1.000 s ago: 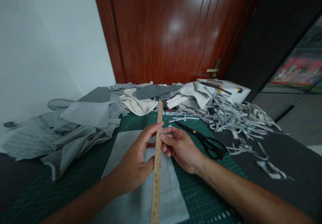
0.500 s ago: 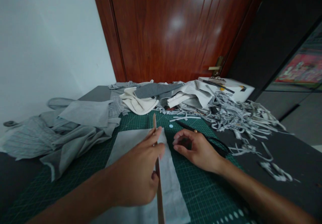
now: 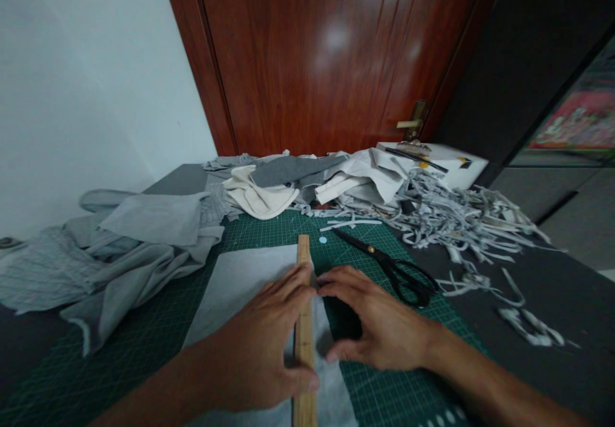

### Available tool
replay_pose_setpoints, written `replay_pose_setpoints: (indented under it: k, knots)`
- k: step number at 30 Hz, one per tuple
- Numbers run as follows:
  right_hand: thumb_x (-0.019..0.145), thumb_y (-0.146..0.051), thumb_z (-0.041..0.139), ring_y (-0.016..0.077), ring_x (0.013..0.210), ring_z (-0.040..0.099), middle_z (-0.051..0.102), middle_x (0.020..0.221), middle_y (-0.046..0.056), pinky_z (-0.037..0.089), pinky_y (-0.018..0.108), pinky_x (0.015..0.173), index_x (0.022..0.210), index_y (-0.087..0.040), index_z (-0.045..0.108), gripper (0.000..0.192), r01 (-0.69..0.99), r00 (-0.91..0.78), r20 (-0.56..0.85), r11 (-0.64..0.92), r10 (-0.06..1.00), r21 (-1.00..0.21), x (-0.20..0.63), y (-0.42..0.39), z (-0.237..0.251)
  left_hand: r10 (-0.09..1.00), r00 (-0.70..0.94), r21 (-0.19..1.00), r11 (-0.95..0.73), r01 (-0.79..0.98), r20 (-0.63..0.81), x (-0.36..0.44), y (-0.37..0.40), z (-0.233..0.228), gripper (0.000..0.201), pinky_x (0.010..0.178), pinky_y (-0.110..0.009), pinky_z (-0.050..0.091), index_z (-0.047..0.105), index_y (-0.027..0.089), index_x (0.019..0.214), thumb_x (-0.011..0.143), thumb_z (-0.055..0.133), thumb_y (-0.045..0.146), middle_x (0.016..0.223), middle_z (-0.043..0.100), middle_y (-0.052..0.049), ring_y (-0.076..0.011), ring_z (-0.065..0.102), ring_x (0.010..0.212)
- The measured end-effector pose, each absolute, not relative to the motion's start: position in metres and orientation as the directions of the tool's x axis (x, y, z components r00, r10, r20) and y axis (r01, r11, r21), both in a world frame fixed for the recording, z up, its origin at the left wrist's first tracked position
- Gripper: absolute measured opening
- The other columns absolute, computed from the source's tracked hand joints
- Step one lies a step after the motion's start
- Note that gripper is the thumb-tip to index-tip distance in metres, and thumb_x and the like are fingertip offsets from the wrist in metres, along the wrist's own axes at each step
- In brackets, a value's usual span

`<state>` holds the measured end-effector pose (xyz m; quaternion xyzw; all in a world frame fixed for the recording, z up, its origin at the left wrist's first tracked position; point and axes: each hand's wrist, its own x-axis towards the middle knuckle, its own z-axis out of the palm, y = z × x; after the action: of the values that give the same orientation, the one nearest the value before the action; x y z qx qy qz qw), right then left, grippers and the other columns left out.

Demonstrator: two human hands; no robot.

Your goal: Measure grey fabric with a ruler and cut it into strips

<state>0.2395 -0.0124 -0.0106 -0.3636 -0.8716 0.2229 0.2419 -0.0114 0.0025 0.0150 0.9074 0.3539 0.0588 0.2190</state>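
A wooden ruler [image 3: 303, 340] lies lengthwise over a light grey piece of fabric [image 3: 259, 262], near the fabric's right edge. My left hand [image 3: 262, 344] holds the ruler, its fingers across the upper part and its thumb lower down. To the right, my right hand [image 3: 379, 321] is open, thumb and fingers apart, with fingertips at the fabric's right edge close to the ruler. Black-handled scissors [image 3: 401, 270] lie beyond my right hand, blades pointing away to the left. Beneath all this is a green cutting mat [image 3: 384, 388].
Grey cloth [image 3: 154, 222] is heaped at the left, and more folded fabric [image 3: 298, 174] along the back. Cut fabric strips [image 3: 446, 212] pile up at the back right, in front of a white box [image 3: 464, 164]. A wooden door [image 3: 307, 62] stands behind the table.
The ruler has gone from standing on its edge to lying flat, closer to the fabric's right edge. My right hand has moved left and nearer, uncovering the scissors.
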Motion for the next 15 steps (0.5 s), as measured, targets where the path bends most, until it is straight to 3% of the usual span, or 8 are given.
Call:
replay_pose_setpoints:
  k: [3, 7, 10, 15]
  knots:
    - [0.079, -0.061, 0.088, 0.0402, 0.146, 0.048, 0.058, 0.155, 0.022, 0.035, 0.059, 0.124, 0.149, -0.011, 0.058, 0.091, 0.546, -0.645, 0.229, 0.649, 0.729, -0.530, 0.238, -0.013, -0.012, 0.694, 0.714, 0.433, -0.620, 0.655, -0.086, -0.015, 0.007, 0.010, 0.111, 0.130, -0.064, 0.023, 0.047, 0.015, 0.158, 0.067, 0.092, 0.060, 0.176, 0.019, -0.021, -0.0422, 0.017, 0.162]
    - [0.079, -0.060, 0.088, 0.0407, 0.149, 0.045, 0.057, 0.157, 0.022, 0.034, 0.058, 0.125, 0.152, -0.011, 0.057, 0.093, 0.590, -0.635, 0.185, 0.626, 0.750, -0.509, 0.236, -0.015, -0.012, 0.687, 0.724, 0.439, -0.632, 0.639, -0.067, -0.024, 0.011, 0.002, 0.120, 0.128, -0.068, 0.020, 0.046, 0.017, 0.159, 0.063, 0.087, 0.075, 0.176, 0.018, -0.022, -0.0441, 0.013, 0.163]
    - [0.078, -0.060, 0.088, 0.0412, 0.147, 0.046, 0.057, 0.157, 0.021, 0.035, 0.058, 0.124, 0.151, -0.014, 0.059, 0.092, 0.606, -0.623, 0.167, 0.606, 0.765, -0.515, 0.236, -0.016, -0.011, 0.669, 0.741, 0.422, -0.657, 0.625, -0.057, -0.031, 0.012, -0.003, 0.131, 0.128, -0.068, 0.017, 0.040, 0.014, 0.163, 0.059, 0.088, 0.077, 0.176, 0.014, -0.024, -0.0451, 0.010, 0.163]
    - [0.076, -0.058, 0.090, 0.0419, 0.146, 0.047, 0.056, 0.158, 0.020, 0.035, 0.058, 0.123, 0.150, -0.015, 0.060, 0.090, 0.628, -0.607, 0.144, 0.582, 0.782, -0.517, 0.236, -0.016, -0.011, 0.693, 0.720, 0.442, -0.634, 0.634, -0.040, -0.034, 0.008, -0.011, 0.147, 0.129, -0.065, 0.016, 0.016, 0.015, 0.171, 0.059, 0.090, 0.073, 0.176, 0.007, -0.025, -0.0475, 0.009, 0.161]
